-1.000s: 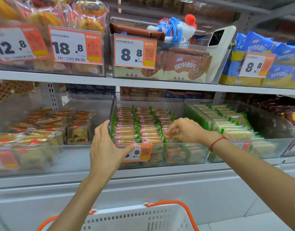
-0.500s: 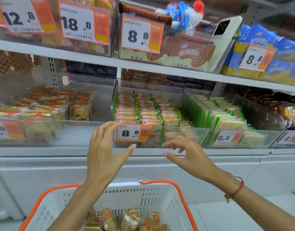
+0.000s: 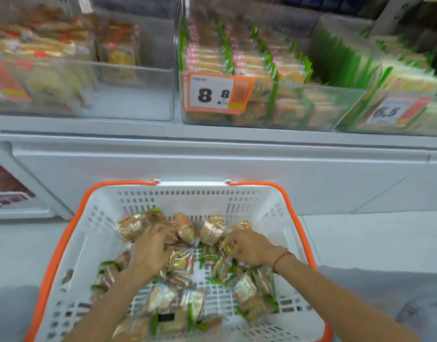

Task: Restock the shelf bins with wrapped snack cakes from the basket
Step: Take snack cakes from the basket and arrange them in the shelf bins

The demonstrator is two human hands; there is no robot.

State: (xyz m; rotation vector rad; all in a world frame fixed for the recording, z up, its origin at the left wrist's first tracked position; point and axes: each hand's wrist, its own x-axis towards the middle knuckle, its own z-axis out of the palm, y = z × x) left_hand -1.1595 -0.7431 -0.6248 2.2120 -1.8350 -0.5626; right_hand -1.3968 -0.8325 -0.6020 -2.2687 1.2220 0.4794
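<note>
A white basket point(image 3: 237, 196) with orange handles stands below the shelf and holds several wrapped snack cakes point(image 3: 185, 261) in clear and green wrappers. Both my hands are down inside it. My left hand point(image 3: 151, 250) lies over the cakes at the far left of the pile, fingers curled round one. My right hand point(image 3: 249, 248), with a red cord at the wrist, curls its fingers round a cake at the far right. Above, the clear middle bin point(image 3: 311, 114) with an 8.8 price tag point(image 3: 217, 93) holds rows of the same cakes.
A clear bin point(image 3: 138, 95) on the left holds yellow pastries with room at its right side. Another bin point(image 3: 355, 112) to the right, tagged 6.5, holds green-edged packs. A white shelf base point(image 3: 212, 164) runs between the bins and the basket. Grey floor lies on both sides.
Both hands have dropped from the front of the middle bin down into the basket and now lie on the cakes. My view has tilted down, so the upper shelf is out of sight.
</note>
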